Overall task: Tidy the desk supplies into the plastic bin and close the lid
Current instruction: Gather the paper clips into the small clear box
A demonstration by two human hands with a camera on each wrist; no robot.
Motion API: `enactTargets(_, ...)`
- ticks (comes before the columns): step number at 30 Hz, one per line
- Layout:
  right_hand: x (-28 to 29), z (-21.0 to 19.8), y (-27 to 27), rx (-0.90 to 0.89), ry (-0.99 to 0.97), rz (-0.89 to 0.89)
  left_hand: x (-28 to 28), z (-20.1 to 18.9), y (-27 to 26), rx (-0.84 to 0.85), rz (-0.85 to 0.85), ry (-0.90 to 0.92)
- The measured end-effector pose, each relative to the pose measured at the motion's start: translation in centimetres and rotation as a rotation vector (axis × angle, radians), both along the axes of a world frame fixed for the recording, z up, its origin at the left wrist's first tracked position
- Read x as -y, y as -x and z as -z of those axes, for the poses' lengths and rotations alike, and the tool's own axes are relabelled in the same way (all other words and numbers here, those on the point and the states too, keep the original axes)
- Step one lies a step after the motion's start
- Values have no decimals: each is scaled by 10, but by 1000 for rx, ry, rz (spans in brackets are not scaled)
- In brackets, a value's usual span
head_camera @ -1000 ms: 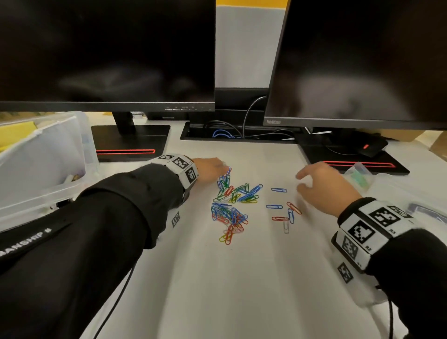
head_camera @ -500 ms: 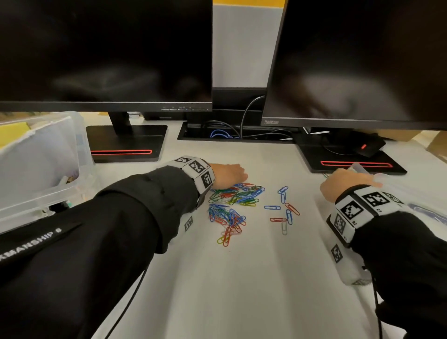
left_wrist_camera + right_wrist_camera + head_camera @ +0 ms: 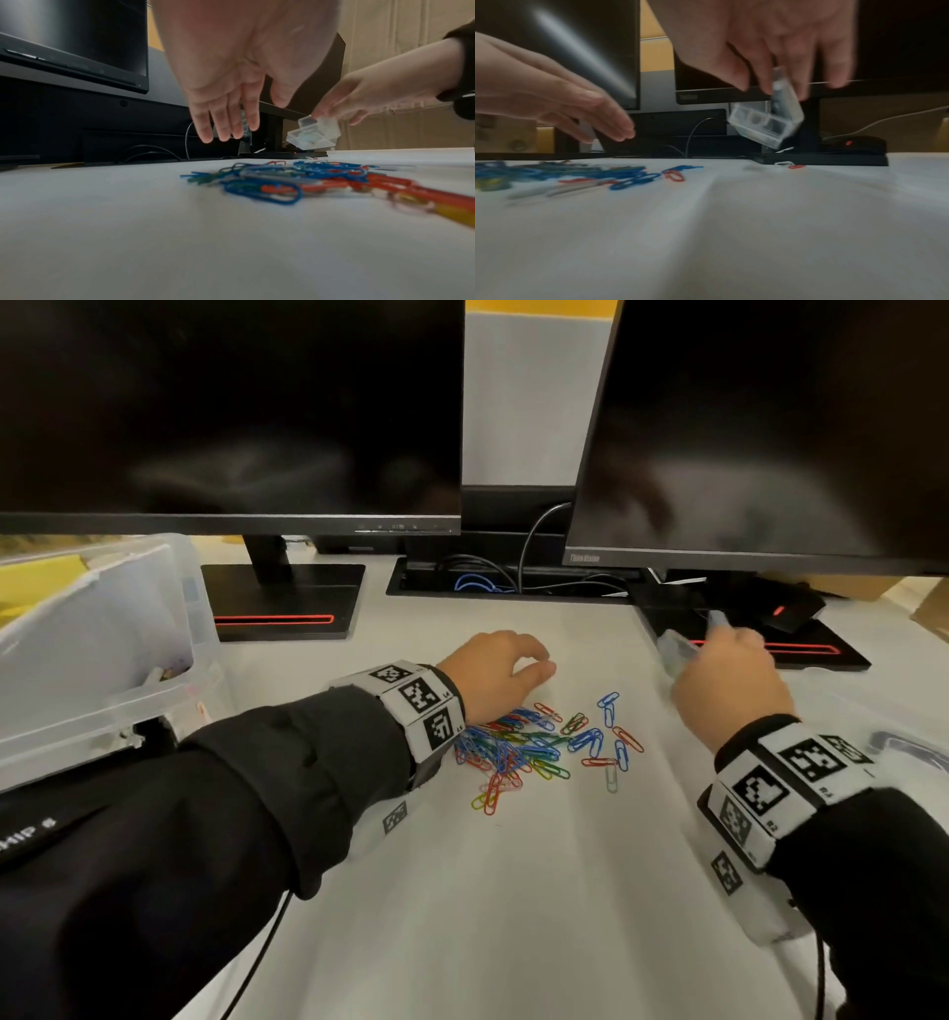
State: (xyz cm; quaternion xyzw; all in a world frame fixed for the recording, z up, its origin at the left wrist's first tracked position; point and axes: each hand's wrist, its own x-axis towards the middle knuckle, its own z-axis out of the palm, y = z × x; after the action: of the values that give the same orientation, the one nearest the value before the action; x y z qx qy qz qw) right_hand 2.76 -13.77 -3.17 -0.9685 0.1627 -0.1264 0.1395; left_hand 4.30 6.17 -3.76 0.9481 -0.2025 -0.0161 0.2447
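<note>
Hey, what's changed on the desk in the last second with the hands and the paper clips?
The left hand swept rightward, pushing the paper clips into a tighter heap. The right hand pulled off the scattered clips toward the right monitor base and took hold of a small clear box, lifting it tilted. The plastic bin and both monitors stayed put.

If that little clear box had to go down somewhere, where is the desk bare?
The widest bare stretch is the white desk nearer the person than the paper clips, between the two sleeves. A smaller strip lies beyond the left hand, before the cable tray. It is crowded around the clips and near the right hand holding the clear box.
</note>
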Motion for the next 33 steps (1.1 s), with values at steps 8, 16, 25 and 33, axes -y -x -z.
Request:
enactTargets(8,-20,-3,10,228,-119,-630,2,1,-10,109,-41,138)
enactTargets(16,-27,-2,11,297,-157,-812,4,-3,-9,70,22,246)
enactTargets(25,-4,12,-7,-206,-100,-108,-15,-8,-28,257,-178,-71)
enactTargets(33,19,16,-26,-463,74,-147,-18,-9,-33,251,-227,-140)
